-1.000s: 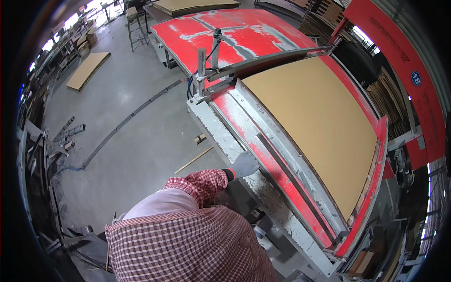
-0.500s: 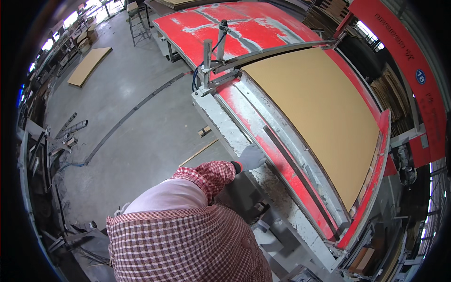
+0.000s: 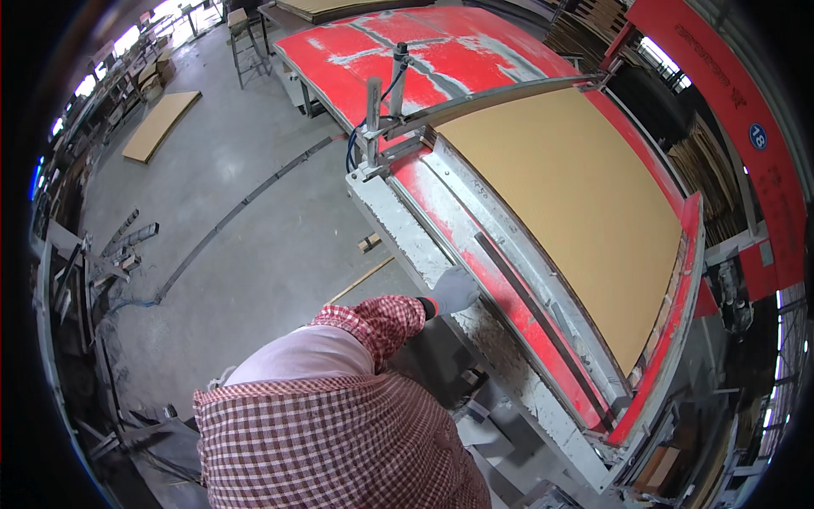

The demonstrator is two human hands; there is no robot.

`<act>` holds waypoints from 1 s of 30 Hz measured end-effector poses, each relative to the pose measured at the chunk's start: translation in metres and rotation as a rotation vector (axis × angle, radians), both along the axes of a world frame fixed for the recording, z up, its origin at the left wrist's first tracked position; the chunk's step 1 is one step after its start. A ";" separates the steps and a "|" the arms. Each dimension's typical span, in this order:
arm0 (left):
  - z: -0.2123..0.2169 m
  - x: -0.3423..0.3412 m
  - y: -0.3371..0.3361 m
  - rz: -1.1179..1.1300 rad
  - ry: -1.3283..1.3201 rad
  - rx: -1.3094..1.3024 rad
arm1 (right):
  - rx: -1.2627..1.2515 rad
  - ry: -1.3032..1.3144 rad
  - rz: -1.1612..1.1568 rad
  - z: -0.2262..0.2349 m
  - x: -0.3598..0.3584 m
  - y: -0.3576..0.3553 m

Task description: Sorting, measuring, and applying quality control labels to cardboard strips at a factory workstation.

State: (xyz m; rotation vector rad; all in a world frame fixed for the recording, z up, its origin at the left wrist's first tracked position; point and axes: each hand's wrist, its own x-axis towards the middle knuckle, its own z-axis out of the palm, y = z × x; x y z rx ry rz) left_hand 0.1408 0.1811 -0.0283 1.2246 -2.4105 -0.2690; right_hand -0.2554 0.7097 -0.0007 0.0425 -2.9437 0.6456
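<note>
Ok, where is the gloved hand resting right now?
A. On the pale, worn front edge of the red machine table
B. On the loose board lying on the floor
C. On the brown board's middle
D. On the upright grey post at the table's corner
A: the gloved hand lies on the pale front rail of the red machine table, short of the brown board and away from the grey post.
</note>
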 end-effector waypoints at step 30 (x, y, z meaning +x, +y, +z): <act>-0.023 -0.004 -0.025 -0.036 -0.271 -0.048 | 0.201 0.259 -0.494 0.070 -0.016 0.086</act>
